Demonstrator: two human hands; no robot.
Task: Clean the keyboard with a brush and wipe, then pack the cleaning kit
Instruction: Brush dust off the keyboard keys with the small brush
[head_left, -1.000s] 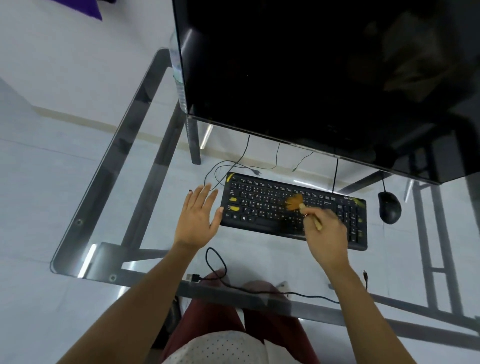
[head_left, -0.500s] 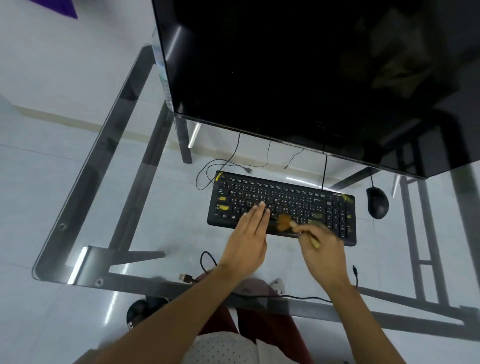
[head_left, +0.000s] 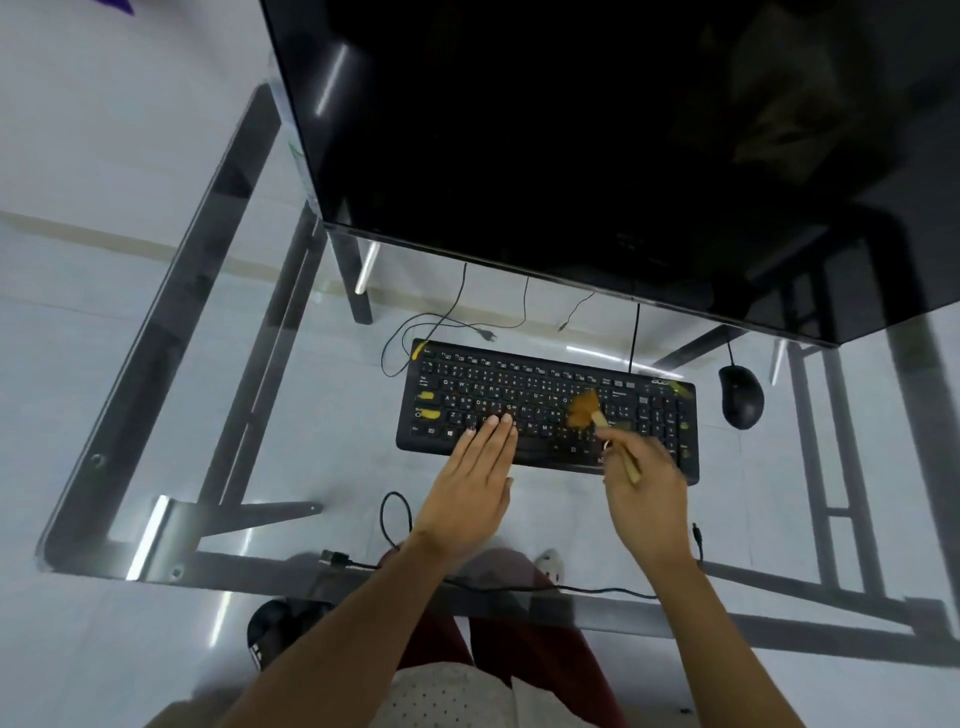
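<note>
A black keyboard (head_left: 524, 389) with a few yellow keys lies flat on the glass desk (head_left: 291, 447). My right hand (head_left: 647, 499) grips the pale wooden handle of a small brush (head_left: 587, 408). Its orange-brown bristles rest on the keys right of the keyboard's middle. My left hand (head_left: 470, 491) lies flat with straight fingers, its fingertips touching the lower middle keys. No wipe or cleaning kit case is in view.
A large dark monitor (head_left: 571, 145) looms over the back of the desk. A black mouse (head_left: 741, 396) sits right of the keyboard. Loose black cables (head_left: 431, 325) run behind the keyboard, and another cable (head_left: 395, 525) lies near the front edge.
My left hand moved from beside the keyboard's left end onto its lower middle keys. The brush swept down toward the front row, then back up and right across the keys.
</note>
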